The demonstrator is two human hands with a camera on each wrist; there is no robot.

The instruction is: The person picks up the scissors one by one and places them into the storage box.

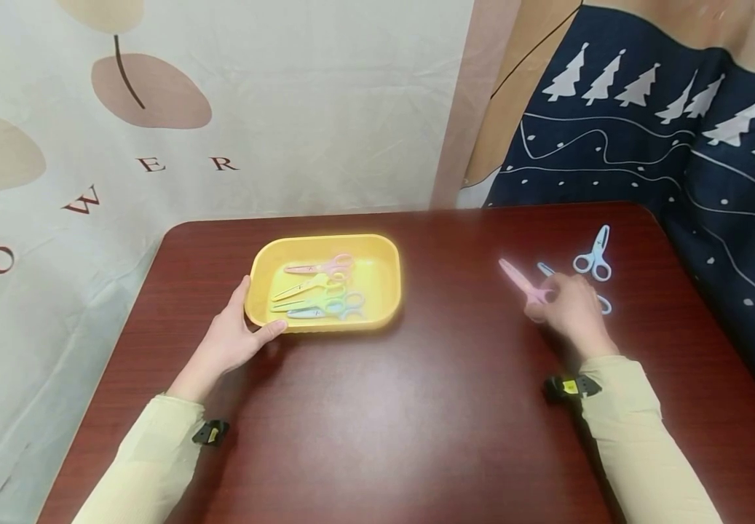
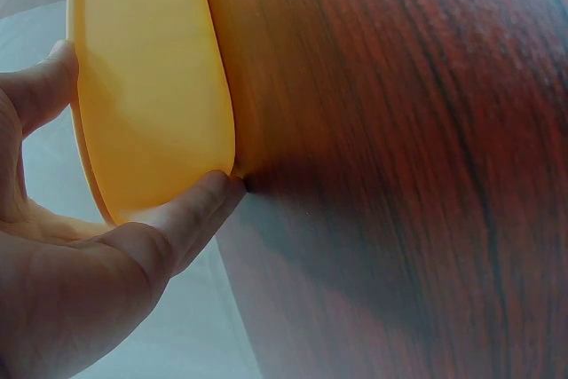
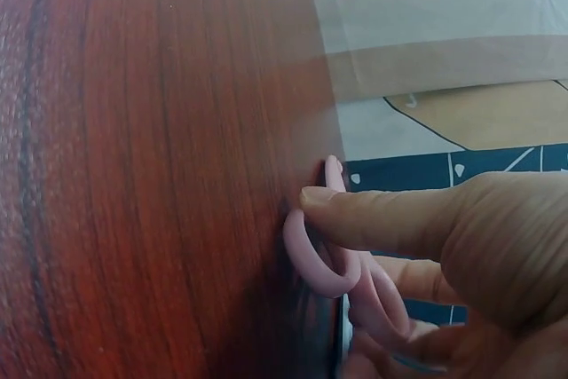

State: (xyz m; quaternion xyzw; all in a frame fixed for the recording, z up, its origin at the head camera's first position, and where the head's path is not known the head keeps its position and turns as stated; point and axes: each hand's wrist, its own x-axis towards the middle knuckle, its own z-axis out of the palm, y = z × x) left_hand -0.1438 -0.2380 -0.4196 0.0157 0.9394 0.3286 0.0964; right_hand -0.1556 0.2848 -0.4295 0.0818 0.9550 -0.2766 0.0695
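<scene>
A shallow yellow tray (image 1: 384, 284) stands on the left half of the table, with my left hand (image 1: 236, 338) gripping its near left corner. In the left wrist view, the thumb and fingers (image 2: 200, 206) hold the tray's wall from outside. Inside lie several child-size scissors: pink scissors (image 1: 311, 268), yellow ones (image 1: 300, 287), and green and blue ones below. Over on the right, my right hand (image 1: 574, 306) pinches pink scissors (image 1: 516, 277) by the handle loops, blades pointing away to the left. Under that hand lie blue scissors (image 1: 605, 304), partly hidden.
Another pair of light blue scissors (image 1: 595, 255) lies beyond the right hand, close to the back right corner of the dark red wooden table (image 1: 377, 429). A pale printed cloth (image 1: 325, 109) hangs behind the table, and a navy tree-patterned cloth (image 1: 613, 145) at the right.
</scene>
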